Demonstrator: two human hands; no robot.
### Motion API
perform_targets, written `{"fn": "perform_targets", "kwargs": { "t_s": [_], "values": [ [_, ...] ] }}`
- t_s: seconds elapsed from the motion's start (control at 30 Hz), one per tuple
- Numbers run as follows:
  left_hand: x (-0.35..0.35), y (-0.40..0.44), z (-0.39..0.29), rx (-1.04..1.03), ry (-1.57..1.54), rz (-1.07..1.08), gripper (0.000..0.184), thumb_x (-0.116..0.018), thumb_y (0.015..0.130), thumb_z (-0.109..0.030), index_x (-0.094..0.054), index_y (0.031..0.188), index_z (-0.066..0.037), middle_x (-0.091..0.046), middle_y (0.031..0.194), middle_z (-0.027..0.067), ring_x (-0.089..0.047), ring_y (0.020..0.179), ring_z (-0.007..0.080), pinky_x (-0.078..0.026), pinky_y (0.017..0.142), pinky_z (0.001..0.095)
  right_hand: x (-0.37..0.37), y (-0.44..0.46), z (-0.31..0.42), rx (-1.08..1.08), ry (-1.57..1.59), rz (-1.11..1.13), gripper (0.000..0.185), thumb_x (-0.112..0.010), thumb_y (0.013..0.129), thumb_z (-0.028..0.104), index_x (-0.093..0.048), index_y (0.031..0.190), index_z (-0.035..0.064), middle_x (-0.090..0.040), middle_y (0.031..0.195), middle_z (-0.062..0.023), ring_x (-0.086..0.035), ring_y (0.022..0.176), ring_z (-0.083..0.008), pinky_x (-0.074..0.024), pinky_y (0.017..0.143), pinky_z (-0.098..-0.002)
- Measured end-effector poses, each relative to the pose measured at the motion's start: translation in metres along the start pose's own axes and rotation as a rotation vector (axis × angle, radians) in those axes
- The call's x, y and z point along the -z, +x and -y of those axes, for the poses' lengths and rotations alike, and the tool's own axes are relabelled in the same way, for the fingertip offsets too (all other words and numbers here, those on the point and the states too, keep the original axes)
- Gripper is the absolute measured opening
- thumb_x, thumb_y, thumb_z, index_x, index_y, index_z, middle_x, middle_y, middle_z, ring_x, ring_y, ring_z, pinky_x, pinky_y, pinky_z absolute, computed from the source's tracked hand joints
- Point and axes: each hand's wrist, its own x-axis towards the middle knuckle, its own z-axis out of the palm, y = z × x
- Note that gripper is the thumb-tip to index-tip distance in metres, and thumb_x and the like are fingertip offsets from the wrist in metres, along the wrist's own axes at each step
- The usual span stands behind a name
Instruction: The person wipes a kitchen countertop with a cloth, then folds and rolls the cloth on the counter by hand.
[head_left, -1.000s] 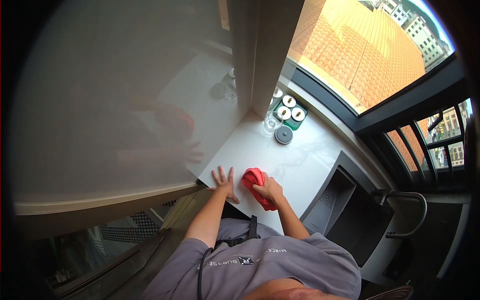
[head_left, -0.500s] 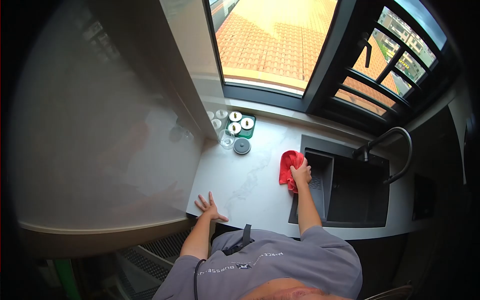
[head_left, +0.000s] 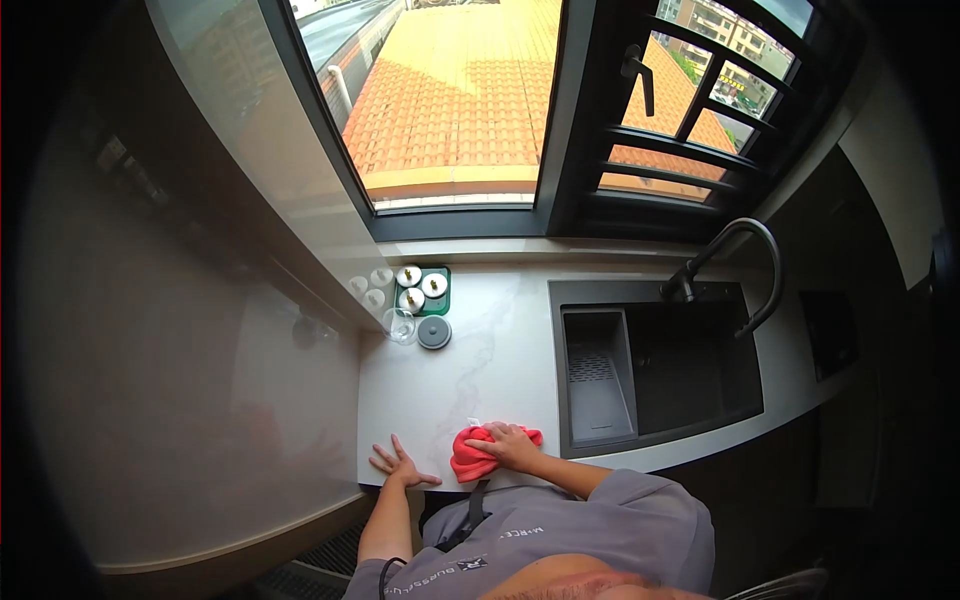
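Near the front edge of the white marbled countertop (head_left: 505, 345), my right hand (head_left: 508, 447) presses on a bunched red cloth (head_left: 470, 460), fingers curled over its top. The cloth lies on the counter to the left of the sink. My left hand (head_left: 402, 465) rests on the counter's front left corner with its fingers spread and nothing in it. A small gap separates that hand from the cloth.
A dark double sink (head_left: 690, 380) with a curved faucet (head_left: 760, 235) is set in at the right. At the back left stand a green tray (head_left: 440, 303) with several white-lidded jars, a clear glass (head_left: 399, 325) and a grey round lid (head_left: 434, 333). A window (head_left: 460, 120) lies behind.
My right hand has moved the red cloth from the sink's left edge toward me and to the left. My left hand stays on the counter corner. The view has shifted.
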Motion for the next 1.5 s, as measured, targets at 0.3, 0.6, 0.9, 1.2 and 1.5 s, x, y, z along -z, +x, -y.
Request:
{"fn": "perform_targets", "kwargs": {
  "t_s": [0.3,0.6,0.9,1.2,1.5],
  "values": [
    [-0.005,0.01,0.006,-0.005,-0.003,0.018,0.18,-0.09,0.029,-0.069,0.036,0.146,-0.017,0.041,0.145,0.0328,0.034,0.135,0.0541,0.007,0.114,0.0639,0.096,0.152,-0.179,-1.1,0.013,0.065,0.103,-0.088,0.064,0.029,-0.029,0.149,0.0321,-0.043,0.138,-0.0137,-0.043,0.128,-0.036,-0.0448,0.099,-0.0514],
    [0.019,0.018,0.006,0.017,0.054,0.068,0.152,-0.084,0.056,-0.068,0.02,0.153,-0.013,0.019,0.155,0.0346,0.004,0.145,0.0531,-0.015,0.116,0.0586,0.049,0.096,-0.062,-0.5,-0.105,0.085,0.086,-0.077,0.074,0.02,-0.036,0.148,0.0356,-0.047,0.131,-0.0132,-0.05,0.118,-0.0312,-0.0452,0.094,-0.0466],
    [0.262,-0.317,-0.046,-1.106,-0.69,-0.915,0.023,-0.064,0.094,-0.023,-0.056,0.108,-0.006,-0.038,0.066,-0.0036,-0.034,0.059,0.0046,-0.028,0.054,0.0232,0.077,-0.021,-0.102,-0.718,-0.066,-0.049,0.102,-0.087,0.063,0.02,-0.033,0.148,0.0338,-0.043,0.132,-0.0137,-0.046,0.121,-0.0358,-0.0478,0.092,-0.0504],
    [0.262,-0.438,0.01,-1.603,-0.498,-1.608,0.035,-0.059,0.093,-0.046,-0.051,0.091,-0.013,-0.037,0.067,-0.0024,-0.025,0.056,0.0076,-0.019,0.052,0.0257,0.074,0.093,-0.124,-0.807,-0.334,-0.009,0.095,-0.086,0.068,0.029,-0.033,0.147,0.0354,-0.047,0.133,-0.0101,-0.05,0.119,-0.0297,-0.0488,0.089,-0.0504],
    [0.265,-0.439,0.002,-1.62,-0.631,-1.682,0.035,-0.062,0.089,-0.048,-0.049,0.079,-0.016,-0.034,0.062,-0.0057,-0.023,0.055,0.0063,-0.018,0.052,0.0246,-0.023,-0.014,0.0,-0.282,-0.295,-0.086,0.101,-0.085,0.062,0.022,-0.035,0.148,0.0384,-0.045,0.136,-0.0108,-0.048,0.121,-0.0304,-0.0432,0.092,-0.0487]
  ]
}}
